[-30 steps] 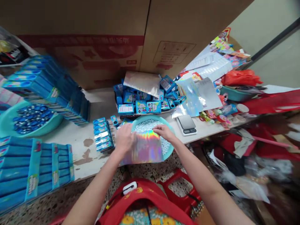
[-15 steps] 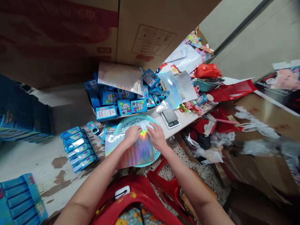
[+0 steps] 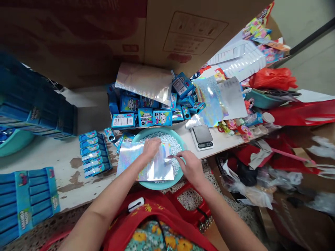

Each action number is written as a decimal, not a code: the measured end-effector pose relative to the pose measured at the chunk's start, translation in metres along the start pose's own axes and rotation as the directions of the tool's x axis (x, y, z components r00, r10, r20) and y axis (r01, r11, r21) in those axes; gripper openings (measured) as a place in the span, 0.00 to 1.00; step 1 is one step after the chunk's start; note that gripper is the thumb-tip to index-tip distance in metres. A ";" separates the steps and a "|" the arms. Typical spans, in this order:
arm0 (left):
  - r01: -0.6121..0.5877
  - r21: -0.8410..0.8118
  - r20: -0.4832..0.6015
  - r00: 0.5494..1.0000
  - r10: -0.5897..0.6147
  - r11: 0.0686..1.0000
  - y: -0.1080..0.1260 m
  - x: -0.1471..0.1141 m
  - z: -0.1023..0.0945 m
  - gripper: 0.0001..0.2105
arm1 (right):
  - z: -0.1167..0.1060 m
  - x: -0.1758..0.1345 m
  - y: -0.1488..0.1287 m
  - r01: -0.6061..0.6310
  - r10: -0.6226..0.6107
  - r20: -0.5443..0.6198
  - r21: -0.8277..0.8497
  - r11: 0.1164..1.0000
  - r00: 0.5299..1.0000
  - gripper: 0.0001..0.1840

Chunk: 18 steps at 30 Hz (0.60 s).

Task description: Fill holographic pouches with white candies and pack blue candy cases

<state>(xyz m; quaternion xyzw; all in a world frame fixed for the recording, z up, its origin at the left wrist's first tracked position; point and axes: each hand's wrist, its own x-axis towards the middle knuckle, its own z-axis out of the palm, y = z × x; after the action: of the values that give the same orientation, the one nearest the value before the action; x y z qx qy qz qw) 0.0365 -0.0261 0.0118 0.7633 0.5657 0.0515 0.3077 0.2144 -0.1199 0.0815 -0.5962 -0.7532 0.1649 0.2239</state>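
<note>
A shiny holographic sheet (image 3: 128,158) lies across a teal basin (image 3: 180,178) filled with small white pellets (image 3: 175,148). My left hand (image 3: 151,149) rests on the sheet near its upper edge, its fingers curled in and partly hidden from view. Just right of the sheet, over the pellets, my right hand (image 3: 192,167) pinches a small thin shiny piece (image 3: 170,157) between thumb and fingers. Whether that piece is still joined to the sheet, I cannot tell.
Behind the basin are blue candy boxes (image 3: 162,118) topped by another holographic sheet (image 3: 143,82). A digital scale (image 3: 202,136) stands to the right. Blue box trays (image 3: 91,153) lie left; a large carton (image 3: 94,42) overhangs the back. A red stool (image 3: 188,197) stands below.
My right hand has moved right, off the sheet's middle, with a small shiny piece in its pinch. My left hand stays at the sheet. The view has shifted.
</note>
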 end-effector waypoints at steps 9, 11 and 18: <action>-0.175 -0.731 -0.096 0.983 0.155 0.660 0.005 -0.070 -0.048 0.17 | -0.016 0.036 -0.041 -0.070 0.044 0.089 0.319 0.945 0.995 0.07; -0.076 -0.743 -0.016 0.995 0.096 0.665 -0.009 -0.086 -0.059 0.11 | 0.004 0.043 -0.058 -0.116 0.074 0.124 0.375 0.920 0.990 0.08; 0.085 -0.658 -0.174 0.950 -0.261 0.748 -0.153 -0.157 -0.111 0.12 | 0.147 0.091 -0.162 -0.192 0.135 0.141 0.573 0.797 0.981 0.09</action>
<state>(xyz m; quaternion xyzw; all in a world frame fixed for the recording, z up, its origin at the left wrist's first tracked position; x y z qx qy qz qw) -0.1934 -0.0946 0.0626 0.5422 0.6172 0.3105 0.4783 -0.0147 -0.0671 0.0530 -0.5531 -0.6213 0.4342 0.3458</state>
